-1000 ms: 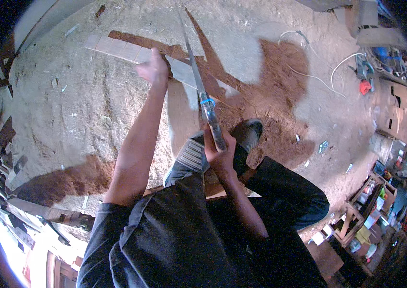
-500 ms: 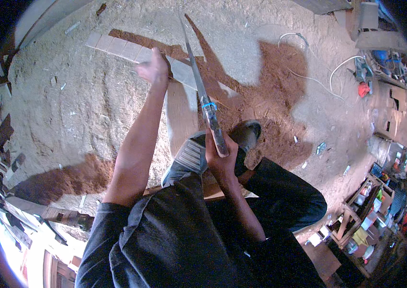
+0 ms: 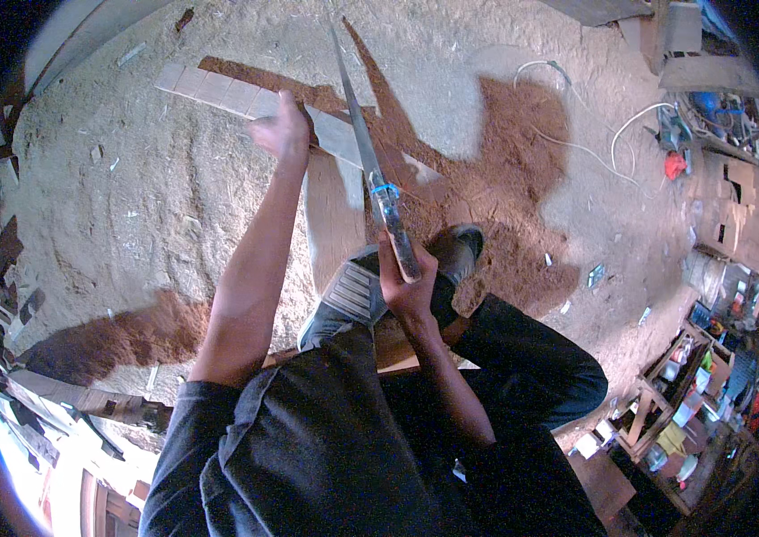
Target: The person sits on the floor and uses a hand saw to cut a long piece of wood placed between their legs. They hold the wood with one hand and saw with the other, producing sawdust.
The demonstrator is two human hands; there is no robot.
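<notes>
My right hand [image 3: 410, 285] is closed round the dark handle of a handsaw [image 3: 355, 112], its long narrow blade pointing away from me. Blue cord is tied where blade and handle meet. The blade lies across a wooden plank [image 3: 209, 90] that has several cross lines over its far left part. My left hand [image 3: 286, 132] grips this plank to the left of the blade, thumb side up; some fingers are hidden beneath or behind the wood. Under the plank runs a wider board [image 3: 334, 210] toward my shoe [image 3: 354, 290], whose foot is beside or on it.
Reddish sawdust [image 3: 522, 143] covers the ground ahead and right. A pale cable [image 3: 616, 148] leads to a power tool [image 3: 674, 132] at the right. A wooden rack with tools and bottles [image 3: 665, 385] stands at lower right. Wood offcuts [image 3: 4, 295] lie along the left.
The saw and my right hand have slid slightly forward, away from me. My left hand keeps its grip on the plank. The whole view has shifted a little.
</notes>
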